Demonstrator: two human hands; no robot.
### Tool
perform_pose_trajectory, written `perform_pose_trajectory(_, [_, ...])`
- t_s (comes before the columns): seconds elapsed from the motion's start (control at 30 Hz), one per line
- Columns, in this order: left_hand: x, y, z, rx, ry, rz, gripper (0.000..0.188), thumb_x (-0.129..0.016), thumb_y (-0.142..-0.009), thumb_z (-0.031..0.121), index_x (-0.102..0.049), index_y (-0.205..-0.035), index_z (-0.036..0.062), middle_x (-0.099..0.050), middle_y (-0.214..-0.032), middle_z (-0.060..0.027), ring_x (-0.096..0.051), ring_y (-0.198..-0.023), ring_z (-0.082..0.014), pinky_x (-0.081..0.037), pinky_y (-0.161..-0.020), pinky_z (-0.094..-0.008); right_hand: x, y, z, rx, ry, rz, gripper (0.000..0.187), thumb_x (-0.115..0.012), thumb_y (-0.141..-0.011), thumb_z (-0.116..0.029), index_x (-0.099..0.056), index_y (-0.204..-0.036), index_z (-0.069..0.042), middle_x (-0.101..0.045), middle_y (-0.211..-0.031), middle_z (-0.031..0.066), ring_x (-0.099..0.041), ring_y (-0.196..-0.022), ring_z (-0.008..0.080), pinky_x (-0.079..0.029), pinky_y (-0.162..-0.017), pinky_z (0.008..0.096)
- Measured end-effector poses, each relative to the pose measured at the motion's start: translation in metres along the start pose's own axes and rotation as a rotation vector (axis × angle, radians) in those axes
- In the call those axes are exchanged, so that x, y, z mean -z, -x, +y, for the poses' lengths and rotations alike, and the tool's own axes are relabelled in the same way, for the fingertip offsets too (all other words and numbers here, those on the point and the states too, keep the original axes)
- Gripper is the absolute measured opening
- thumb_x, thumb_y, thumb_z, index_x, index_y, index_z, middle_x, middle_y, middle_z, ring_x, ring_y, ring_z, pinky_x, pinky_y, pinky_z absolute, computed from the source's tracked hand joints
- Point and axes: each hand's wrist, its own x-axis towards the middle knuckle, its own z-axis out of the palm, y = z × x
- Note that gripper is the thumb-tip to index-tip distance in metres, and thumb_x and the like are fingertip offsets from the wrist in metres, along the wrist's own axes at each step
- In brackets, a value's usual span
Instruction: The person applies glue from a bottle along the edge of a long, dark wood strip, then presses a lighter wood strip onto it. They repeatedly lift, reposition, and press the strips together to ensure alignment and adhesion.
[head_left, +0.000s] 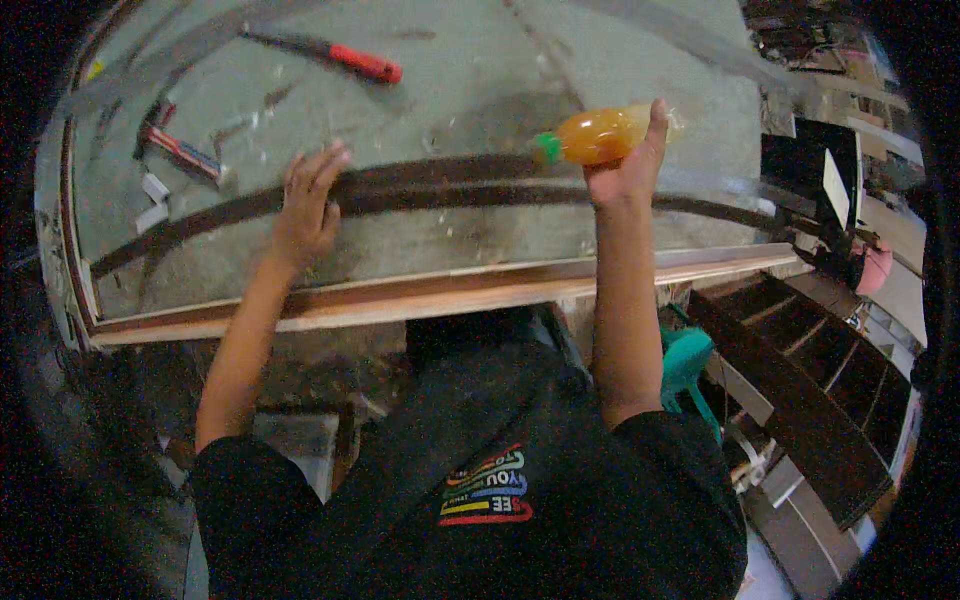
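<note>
A clear plastic bottle of orange liquid (pixel 592 137) with a green cap lies sideways over the workbench, its cap toward the left. My right hand (pixel 628 180) grips it from below, thumb up along its far end. My left hand (pixel 308 212) has its fingers stretched out over a long dark brown strip (pixel 430 190); whether it presses on the strip I cannot tell. Beyond the left hand lies a tool with a red handle (pixel 365 64) and a dark shaft. A claw hammer-like tool with a red, white and blue handle (pixel 183 153) rests farther left.
The bench has a greenish-grey top (pixel 470 60) and a wooden front edge (pixel 450 284). Small white blocks (pixel 153 202) sit at its left. A teal plastic stool (pixel 686 358) and a dark brown slatted frame (pixel 800 350) stand at the right below the bench.
</note>
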Motion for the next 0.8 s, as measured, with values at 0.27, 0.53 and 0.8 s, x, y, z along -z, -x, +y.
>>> perform_pose_trajectory(0.27, [0.007, 0.017, -0.003, -0.063, -0.015, 0.116, 0.066, -0.051, -0.078, 0.005, -0.046, -0.144, 0.0077, -0.051, -0.145, -0.0141, -0.046, -0.137, -0.0318, -0.02, -0.122, -0.0532, 0.045, -0.107, -0.049, -0.5, -0.761, -0.092, 0.042, -0.073, -0.086, -0.031, -0.058, -0.108, 0.002, -0.059, -0.103, 0.0197, -0.064, -0.09, 0.0359, -0.063, -0.079, 0.0437])
perform_pose_trajectory(0.53, [0.014, 0.017, 0.007, -0.049, 0.008, 0.13, 0.059, -0.053, -0.076, 0.003, -0.054, -0.134, 0.0098, -0.062, -0.126, -0.014, -0.056, -0.122, -0.0338, -0.029, -0.116, -0.0515, 0.062, -0.125, -0.069, -0.829, -1.207, 0.098, 0.074, -0.081, -0.07, -0.025, -0.042, -0.122, 0.011, -0.049, -0.117, 0.0245, -0.064, -0.094, 0.0379, -0.067, -0.076, 0.0489])
perform_pose_trajectory(0.8, [0.005, 0.015, 0.014, -0.032, -0.086, 0.207, 0.055, -0.061, -0.077, 0.003, -0.057, -0.131, 0.01, -0.064, -0.12, -0.0134, -0.059, -0.114, -0.034, -0.042, -0.102, -0.0479, 0.063, -0.129, -0.067, -0.809, -1.154, 0.053, 0.073, -0.081, -0.069, -0.031, -0.047, -0.12, 0.009, -0.051, -0.118, 0.0253, -0.063, -0.098, 0.0402, -0.066, -0.078, 0.0524])
